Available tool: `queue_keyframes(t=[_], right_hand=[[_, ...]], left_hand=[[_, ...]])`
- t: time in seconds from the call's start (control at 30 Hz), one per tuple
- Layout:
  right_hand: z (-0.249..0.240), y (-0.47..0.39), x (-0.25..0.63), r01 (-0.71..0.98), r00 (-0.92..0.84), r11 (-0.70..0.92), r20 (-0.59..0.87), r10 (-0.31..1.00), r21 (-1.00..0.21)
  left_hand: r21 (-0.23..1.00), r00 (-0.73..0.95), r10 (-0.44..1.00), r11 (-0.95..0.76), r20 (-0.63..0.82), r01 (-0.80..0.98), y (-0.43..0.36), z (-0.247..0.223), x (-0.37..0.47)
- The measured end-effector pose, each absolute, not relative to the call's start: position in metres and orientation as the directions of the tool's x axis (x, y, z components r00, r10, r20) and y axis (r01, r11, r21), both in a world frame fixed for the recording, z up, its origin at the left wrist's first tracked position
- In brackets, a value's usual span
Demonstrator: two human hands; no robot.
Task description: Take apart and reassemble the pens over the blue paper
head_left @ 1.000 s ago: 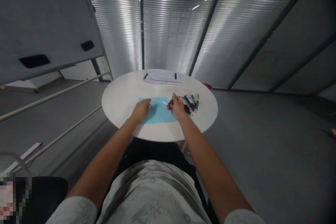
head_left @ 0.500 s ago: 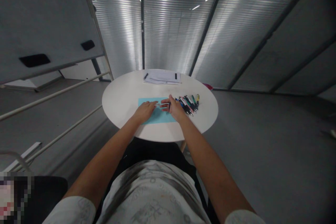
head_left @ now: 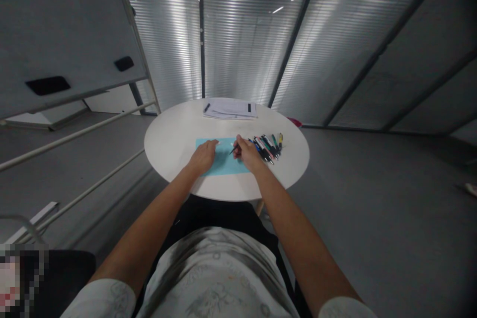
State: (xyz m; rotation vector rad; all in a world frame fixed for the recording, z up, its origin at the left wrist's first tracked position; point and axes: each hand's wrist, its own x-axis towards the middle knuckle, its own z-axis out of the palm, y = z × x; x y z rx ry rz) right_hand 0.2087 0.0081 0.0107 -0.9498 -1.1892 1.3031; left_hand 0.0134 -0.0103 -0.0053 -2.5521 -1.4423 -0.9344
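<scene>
A light blue sheet [head_left: 223,163] lies on the round white table [head_left: 167,134]. My left hand [head_left: 203,158] rests over the sheet's left part, fingers drawn together, with a small pale spot at the fingertips too small to identify. Over the right part of the sheet, my right hand [head_left: 244,152] pinches a dark pen [head_left: 234,149] that points down and left. Another small white spot shows beside its fingers. Several pens and markers [head_left: 266,147] lie in a group just right of my right hand.
White papers [head_left: 229,109] are stacked at the table's far edge, with dark items on them. A whiteboard on a metal frame [head_left: 74,135] stands at the left. Behind the table are partitions with blinds [head_left: 238,49]. A black chair [head_left: 70,278] is at the lower left.
My right hand's fingers have curled in from a spread position, and the pen now points down-left. My left hand has drawn back slightly to the left, its fingers more bent.
</scene>
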Motion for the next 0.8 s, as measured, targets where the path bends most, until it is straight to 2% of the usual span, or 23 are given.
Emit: queue_keyframes(t=[0.1,0.23,0.37,0.53,0.63,0.8], right_hand=[[0.014,0.007,0.209,-0.287,-0.124,0.04,0.078,0.989,-0.957],[0.017,0.006,0.212,-0.4,-0.166,-0.015,0.056,0.985,-0.916],[0.02,0.004,0.211,-0.396,-0.206,-0.04,0.047,0.977,-0.917],[0.024,-0.002,0.209,-0.387,-0.281,-0.083,0.032,0.959,-0.918],[0.025,-0.005,0.209,-0.396,-0.34,-0.114,0.03,0.94,-0.911],[0.025,-0.005,0.208,-0.414,-0.292,-0.068,0.062,0.954,-0.907]], left_hand=[[0.265,0.356,0.748,-0.569,0.561,0.778,-0.008,-0.007,0.014],[0.225,0.36,0.762,-0.542,0.538,0.81,-0.008,-0.007,0.015],[0.191,0.386,0.762,-0.544,0.52,0.817,-0.01,-0.003,0.015],[0.092,0.421,0.663,-0.593,0.619,0.8,-0.012,0.0,0.013],[0.056,0.434,0.647,-0.593,0.627,0.803,-0.011,0.0,0.011],[0.041,0.479,0.622,-0.635,0.62,0.772,-0.009,-0.001,0.01]])
